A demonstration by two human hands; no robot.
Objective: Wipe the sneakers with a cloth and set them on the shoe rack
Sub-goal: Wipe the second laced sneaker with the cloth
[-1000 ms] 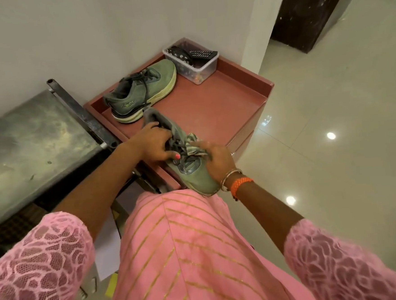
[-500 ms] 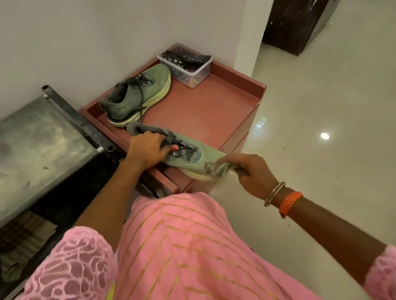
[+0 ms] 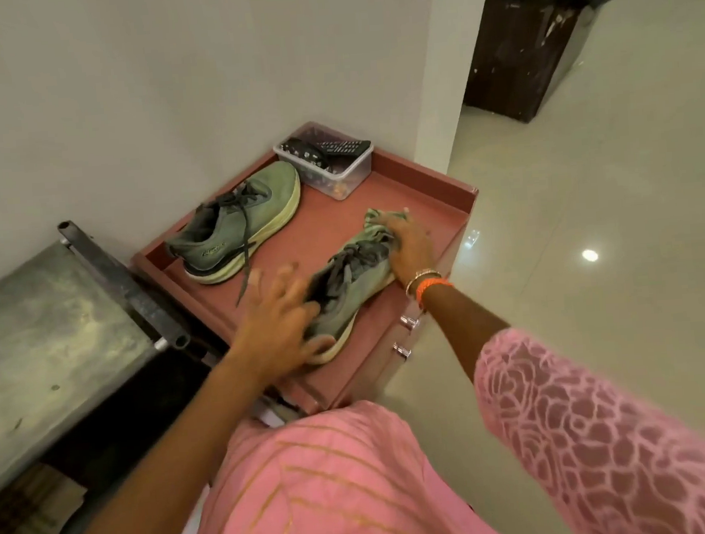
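Left hand [image 3: 278,326]: your fingers spread loose, steadying the near sneaker [image 3: 344,292] heel.
Right hand [image 3: 410,246]: your grip presses the cloth [image 3: 381,219] on its toe.
Shoe rack [image 3: 426,215]: both sneakers rest here.

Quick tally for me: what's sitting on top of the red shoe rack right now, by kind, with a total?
Green sneakers: 2, one by the wall, one nearer under the hands
Cloths: 1, the cloth under the right hand
Clear plastic boxes: 1, the box at the back
Total: 4
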